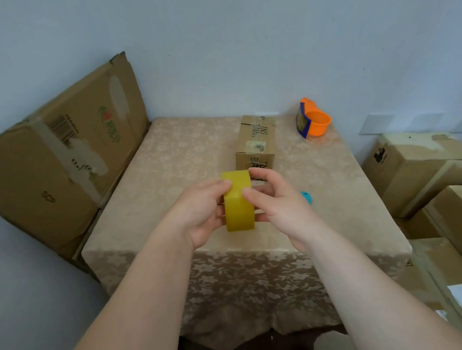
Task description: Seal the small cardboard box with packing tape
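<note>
A yellow roll of packing tape [238, 206] is held upright above the middle of the table, edge toward me. My left hand [202, 211] grips its left side with the thumb on top. My right hand [276, 202] holds the right side, its thumb pressed on the roll's outer face. The small cardboard box [256, 141] lies on the table just beyond the roll, long side pointing away, with printed text and old tape on its top. Both hands are nearer to me than the box and do not touch it.
The table wears a beige flowered cloth [183, 161]. An orange tape dispenser [314, 120] stands at the back right. A small blue object [306, 196] peeks out behind my right hand. A large flattened carton [63, 157] leans at left; stacked cartons [422, 170] stand at right.
</note>
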Available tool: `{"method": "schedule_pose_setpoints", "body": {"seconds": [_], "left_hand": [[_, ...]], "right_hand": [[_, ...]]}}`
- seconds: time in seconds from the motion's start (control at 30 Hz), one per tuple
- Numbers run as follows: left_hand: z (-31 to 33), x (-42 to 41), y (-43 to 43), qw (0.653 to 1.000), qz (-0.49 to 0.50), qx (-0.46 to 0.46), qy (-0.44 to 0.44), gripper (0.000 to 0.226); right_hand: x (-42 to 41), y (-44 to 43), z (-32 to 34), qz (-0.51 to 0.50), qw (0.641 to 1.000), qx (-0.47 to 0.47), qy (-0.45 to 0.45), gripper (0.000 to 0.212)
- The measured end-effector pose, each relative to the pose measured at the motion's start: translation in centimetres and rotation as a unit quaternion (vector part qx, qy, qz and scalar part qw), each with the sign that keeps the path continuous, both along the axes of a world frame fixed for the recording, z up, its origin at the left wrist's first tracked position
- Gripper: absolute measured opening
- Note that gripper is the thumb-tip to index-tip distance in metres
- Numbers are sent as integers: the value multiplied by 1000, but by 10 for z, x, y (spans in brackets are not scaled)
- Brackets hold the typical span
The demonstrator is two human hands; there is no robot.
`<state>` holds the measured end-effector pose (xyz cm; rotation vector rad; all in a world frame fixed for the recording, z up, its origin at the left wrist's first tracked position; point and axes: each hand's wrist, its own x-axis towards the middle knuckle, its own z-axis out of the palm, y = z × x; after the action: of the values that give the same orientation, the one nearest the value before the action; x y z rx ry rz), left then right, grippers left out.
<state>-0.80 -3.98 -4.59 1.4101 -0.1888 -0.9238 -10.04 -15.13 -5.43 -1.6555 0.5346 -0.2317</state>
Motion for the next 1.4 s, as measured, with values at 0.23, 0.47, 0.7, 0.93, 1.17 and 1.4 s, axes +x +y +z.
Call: {"method": "schedule_pose_setpoints", "body": {"seconds": [0.23,0.47,0.7,0.93,1.17,1.4], "left_hand": [[-3,1,-16,998,19,-25,54,20],[-2,1,-21,990,64,-55,114,24],[0,9,-18,960,137,-96,226,27],[-2,18,-13,928,175,-118,308,49],[4,4,-15,985,123,90,78,37],[11,-2,-12,988,0,84,-126,41]], "right_hand": [[4,-12,-4,1,997,-68,-30,52],[8,-11,-6,-24,983,-176,-41,34],[7,-10,-3,-10,989,-115,-88,29],[7,-13,-4,-5,998,-29,-52,17],[13,-11,-4,-73,992,87,-56,10],[11,-18,1,-65,977,191,-71,13]]}}
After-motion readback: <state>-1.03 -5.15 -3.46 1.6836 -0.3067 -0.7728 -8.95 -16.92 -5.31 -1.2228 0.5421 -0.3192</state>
